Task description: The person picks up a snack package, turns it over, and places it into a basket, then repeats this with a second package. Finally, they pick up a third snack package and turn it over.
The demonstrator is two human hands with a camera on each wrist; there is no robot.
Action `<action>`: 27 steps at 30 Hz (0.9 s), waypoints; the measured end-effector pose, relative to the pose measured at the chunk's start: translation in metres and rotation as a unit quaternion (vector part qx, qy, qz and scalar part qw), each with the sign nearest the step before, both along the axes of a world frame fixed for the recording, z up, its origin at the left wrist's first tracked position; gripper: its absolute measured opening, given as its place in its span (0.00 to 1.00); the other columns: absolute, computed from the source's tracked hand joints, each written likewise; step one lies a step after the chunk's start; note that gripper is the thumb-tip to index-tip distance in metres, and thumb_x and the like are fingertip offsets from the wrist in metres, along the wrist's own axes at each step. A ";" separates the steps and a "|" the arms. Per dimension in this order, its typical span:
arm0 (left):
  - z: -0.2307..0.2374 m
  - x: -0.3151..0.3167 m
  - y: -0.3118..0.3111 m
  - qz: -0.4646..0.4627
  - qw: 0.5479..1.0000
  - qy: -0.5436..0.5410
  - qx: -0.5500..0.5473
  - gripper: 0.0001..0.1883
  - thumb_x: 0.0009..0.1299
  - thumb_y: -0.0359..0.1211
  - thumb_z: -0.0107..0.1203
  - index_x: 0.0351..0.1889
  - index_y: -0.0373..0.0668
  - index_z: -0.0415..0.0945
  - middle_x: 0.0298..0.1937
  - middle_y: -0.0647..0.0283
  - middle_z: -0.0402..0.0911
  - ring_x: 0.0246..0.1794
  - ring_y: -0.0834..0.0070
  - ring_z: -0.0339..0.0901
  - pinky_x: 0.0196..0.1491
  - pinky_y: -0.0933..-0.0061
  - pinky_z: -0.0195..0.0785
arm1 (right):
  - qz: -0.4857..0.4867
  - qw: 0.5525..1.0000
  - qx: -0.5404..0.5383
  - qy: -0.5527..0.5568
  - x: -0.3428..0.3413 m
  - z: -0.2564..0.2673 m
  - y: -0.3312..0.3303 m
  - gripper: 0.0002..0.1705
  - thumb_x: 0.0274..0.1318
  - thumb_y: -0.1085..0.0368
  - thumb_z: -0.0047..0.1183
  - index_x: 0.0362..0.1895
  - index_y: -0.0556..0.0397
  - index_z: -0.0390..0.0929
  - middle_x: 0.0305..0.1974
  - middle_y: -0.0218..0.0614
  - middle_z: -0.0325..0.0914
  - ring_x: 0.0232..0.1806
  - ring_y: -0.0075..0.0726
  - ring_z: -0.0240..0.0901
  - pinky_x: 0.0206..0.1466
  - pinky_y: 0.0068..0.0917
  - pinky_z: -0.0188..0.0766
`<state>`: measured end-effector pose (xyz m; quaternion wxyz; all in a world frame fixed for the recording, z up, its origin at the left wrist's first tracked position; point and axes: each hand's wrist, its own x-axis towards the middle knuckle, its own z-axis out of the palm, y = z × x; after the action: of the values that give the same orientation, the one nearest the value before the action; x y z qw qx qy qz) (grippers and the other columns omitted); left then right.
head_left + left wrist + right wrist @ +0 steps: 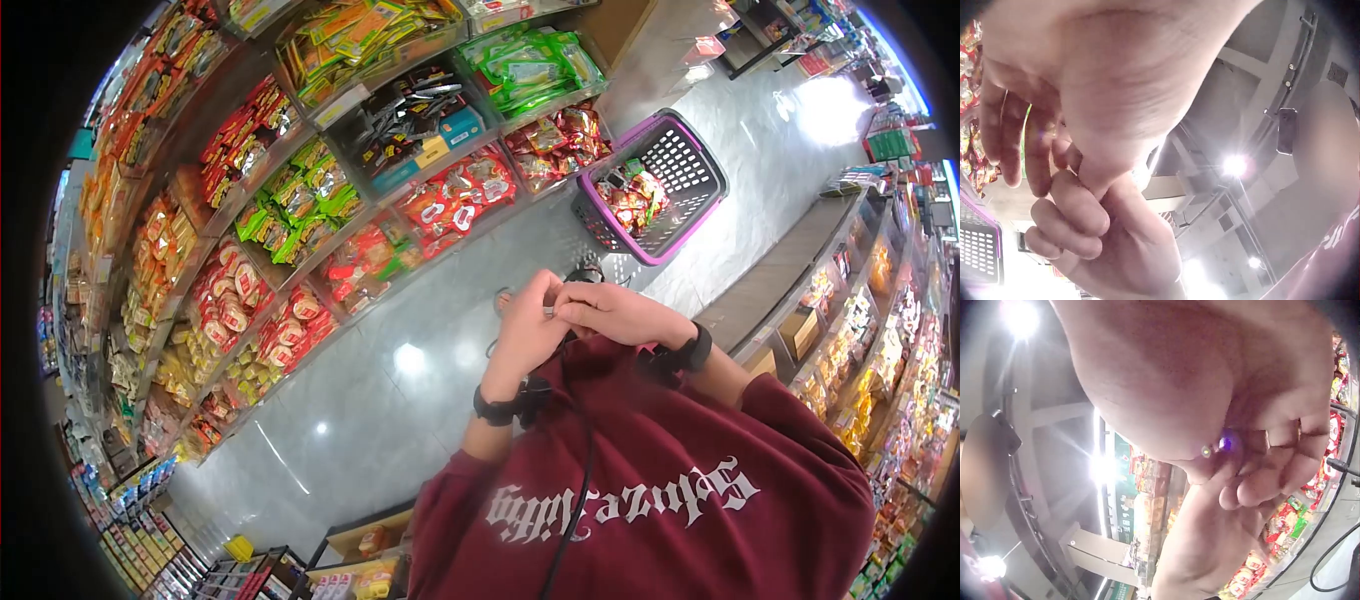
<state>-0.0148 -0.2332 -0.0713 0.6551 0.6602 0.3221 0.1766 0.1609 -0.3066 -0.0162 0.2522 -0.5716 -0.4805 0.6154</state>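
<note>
Both hands meet in front of the chest. The left hand [528, 322] touches the right hand [622, 312], with a tiny shiny spot [548, 312] where they join; what it is cannot be told. In the left wrist view, several fingers of the left hand [1091, 94] hang loosely bent, while the right hand [1129, 244] has curled fingers against the left thumb. The right wrist view shows the right hand [1210, 387] with its fingers bent over the left hand [1204, 544]. Whether anything is pinched between them is hidden.
A purple-rimmed basket [712, 215] with red packets [632, 198] inside stands on the floor [400, 400] beyond the hands. Shelf bins of packaged snacks [460, 200] line the left, and more shelves [850, 340] the right. A black cable [585, 450] hangs over the maroon shirt [680, 440].
</note>
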 end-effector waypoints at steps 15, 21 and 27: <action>-0.004 -0.010 -0.007 -0.077 0.997 0.013 0.011 0.15 0.66 0.32 0.64 0.44 0.39 0.70 0.38 0.51 0.83 0.41 0.51 0.83 0.43 0.60 0.74 | 0.116 0.980 -0.015 -0.163 -0.012 0.029 -0.001 0.23 0.77 0.49 0.45 0.43 0.55 0.81 0.32 0.39 0.83 0.36 0.44 0.81 0.43 0.40 0.75; 0.001 0.004 -0.021 -0.106 0.993 0.031 0.049 0.17 0.63 0.31 0.65 0.44 0.40 0.69 0.36 0.50 0.82 0.39 0.49 0.82 0.41 0.57 0.73 | 0.108 0.980 -0.021 -0.167 -0.002 0.018 -0.025 0.34 0.77 0.38 0.40 0.41 0.57 0.83 0.39 0.53 0.83 0.42 0.60 0.80 0.50 0.47 0.73; 0.007 0.038 -0.028 -0.079 0.993 0.025 0.088 0.19 0.62 0.34 0.66 0.45 0.41 0.68 0.39 0.52 0.81 0.40 0.50 0.81 0.44 0.57 0.72 | 0.065 0.984 0.070 -0.152 0.029 0.023 -0.041 0.29 0.74 0.43 0.51 0.34 0.60 0.77 0.27 0.46 0.75 0.29 0.45 0.71 0.39 0.42 0.70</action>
<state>0.0229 -0.2615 -0.0648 0.5983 0.7429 0.2684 0.1348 0.1900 -0.3480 0.0073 0.1749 -0.6068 -0.5913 0.5016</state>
